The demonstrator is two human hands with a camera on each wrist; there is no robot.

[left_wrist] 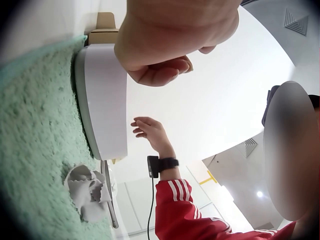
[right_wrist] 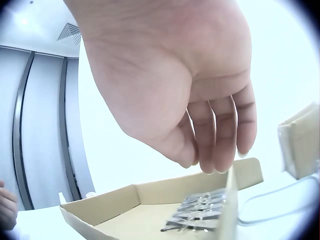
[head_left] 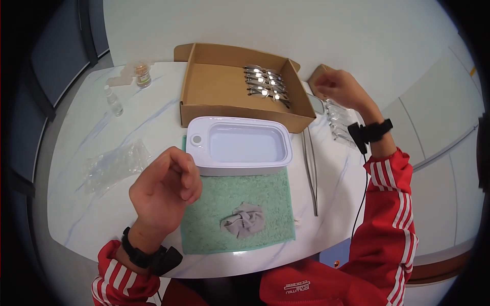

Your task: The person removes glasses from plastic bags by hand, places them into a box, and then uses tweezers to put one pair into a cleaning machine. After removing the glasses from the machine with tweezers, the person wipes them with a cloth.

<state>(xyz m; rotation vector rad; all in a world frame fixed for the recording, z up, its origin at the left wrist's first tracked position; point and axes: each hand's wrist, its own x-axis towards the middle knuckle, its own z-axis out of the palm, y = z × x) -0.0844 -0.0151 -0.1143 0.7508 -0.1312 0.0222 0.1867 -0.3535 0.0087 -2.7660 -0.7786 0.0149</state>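
My left hand (head_left: 166,188) hovers, fingers loosely bent and holding nothing, just left of a white ultrasonic-cleaner-like basin (head_left: 199,155). The basin sits at the back of a green towel (head_left: 204,229), and a crumpled grey cloth (head_left: 247,220) lies on the towel in front of it. Raised at the right, my right hand (head_left: 339,87) also holds nothing; its fingers droop beyond the right wall of a shallow cardboard box (head_left: 214,84). Inside that box, several pairs of glasses (head_left: 265,81) lie in a stacked row. The right wrist view shows the right hand's fingers (right_wrist: 225,135) over the box edge.
Long metal tweezers (head_left: 310,173) lie right of the basin. Clear plastic packets (head_left: 339,120) and a small brown box (head_left: 319,76) are behind them, near the wall. On the left are a clear plastic bag (head_left: 117,166), a spray bottle (head_left: 114,102) and a jar (head_left: 142,76).
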